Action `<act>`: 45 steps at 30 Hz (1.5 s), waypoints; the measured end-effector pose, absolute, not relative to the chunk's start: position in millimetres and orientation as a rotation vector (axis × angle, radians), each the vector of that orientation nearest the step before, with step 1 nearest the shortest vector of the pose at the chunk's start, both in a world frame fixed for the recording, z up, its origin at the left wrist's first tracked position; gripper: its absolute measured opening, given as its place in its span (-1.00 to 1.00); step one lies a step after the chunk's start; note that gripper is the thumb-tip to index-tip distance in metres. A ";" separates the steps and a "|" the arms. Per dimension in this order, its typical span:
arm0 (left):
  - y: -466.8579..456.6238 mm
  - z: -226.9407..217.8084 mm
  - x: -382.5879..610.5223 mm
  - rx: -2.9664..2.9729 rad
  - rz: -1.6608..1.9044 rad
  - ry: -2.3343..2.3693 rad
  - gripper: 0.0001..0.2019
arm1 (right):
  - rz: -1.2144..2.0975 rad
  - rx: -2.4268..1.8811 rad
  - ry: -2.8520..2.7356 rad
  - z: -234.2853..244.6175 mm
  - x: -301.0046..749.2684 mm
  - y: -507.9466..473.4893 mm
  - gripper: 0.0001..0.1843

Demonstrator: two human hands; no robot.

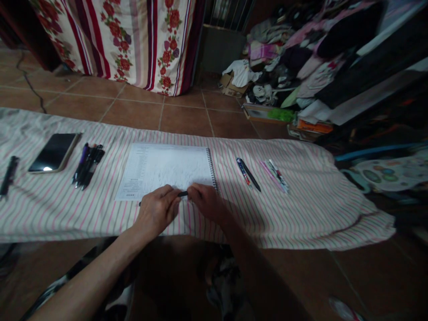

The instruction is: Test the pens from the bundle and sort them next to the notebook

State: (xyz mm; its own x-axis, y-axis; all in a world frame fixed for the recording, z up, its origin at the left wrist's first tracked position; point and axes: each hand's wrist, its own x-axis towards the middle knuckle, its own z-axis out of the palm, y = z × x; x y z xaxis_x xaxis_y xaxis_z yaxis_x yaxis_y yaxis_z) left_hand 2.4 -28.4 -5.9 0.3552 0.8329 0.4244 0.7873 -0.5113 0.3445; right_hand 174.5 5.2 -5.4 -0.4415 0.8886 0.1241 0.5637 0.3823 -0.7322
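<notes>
Between my two hands lies a thin black pen (183, 194), its middle showing in the gap. My left hand (158, 207) is closed around it, with a dark end poking out past the palm on the left. The fingers of my right hand (204, 199) pinch its other end, which they hide. Both hands are over the near edge of a spiral notebook (177, 162), whose open page carries faint marks and a printed column on the left. The spiral binding runs along the right side.
A striped cloth (310, 200) covers the table. On the left are a phone (55, 153), a bunch of pens (87, 166) and a black pen (9, 177). Rightward lie a patterned pen (243, 171), a dark pen (251, 176) and several light-coloured pens (274, 176). Clothes (301, 67) are piled beyond.
</notes>
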 end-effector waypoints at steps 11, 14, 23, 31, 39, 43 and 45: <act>-20.0 1.5 7.8 1.832 0.860 1.557 -0.79 | 0.839 -1.212 -1.817 -6.6 165.8 13.0 -0.78; -18.1 -7.1 9.9 1.515 0.936 1.479 -0.78 | 0.936 -1.157 -1.725 -8.9 164.8 12.7 -0.79; -18.2 6.7 15.0 0.938 0.964 1.213 -0.77 | 1.194 -1.132 -1.464 -8.5 165.5 12.3 -0.79; -19.1 11.1 18.0 0.794 0.994 1.078 -0.76 | 1.391 -1.160 -1.297 -1.5 169.0 10.0 -0.78; -21.0 16.4 22.8 0.837 0.982 1.072 -0.79 | 1.342 -1.154 -1.332 1.0 171.7 8.1 -0.76; -22.4 19.1 26.8 0.780 1.038 1.121 -0.75 | 1.301 -1.176 -1.323 0.9 169.1 6.9 -0.78; -22.6 19.2 27.9 0.773 1.053 1.129 -0.75 | 1.308 -1.167 -1.326 -0.5 167.7 7.0 -0.78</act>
State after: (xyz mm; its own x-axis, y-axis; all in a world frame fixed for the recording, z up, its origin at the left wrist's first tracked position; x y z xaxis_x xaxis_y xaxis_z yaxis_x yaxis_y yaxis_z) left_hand 27.9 -22.6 19.2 0.0766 0.9406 -0.3307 -0.2642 0.3389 0.9030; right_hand 167.7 7.0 -0.5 -0.1399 0.9901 -0.0131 0.0264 -0.0095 -0.9996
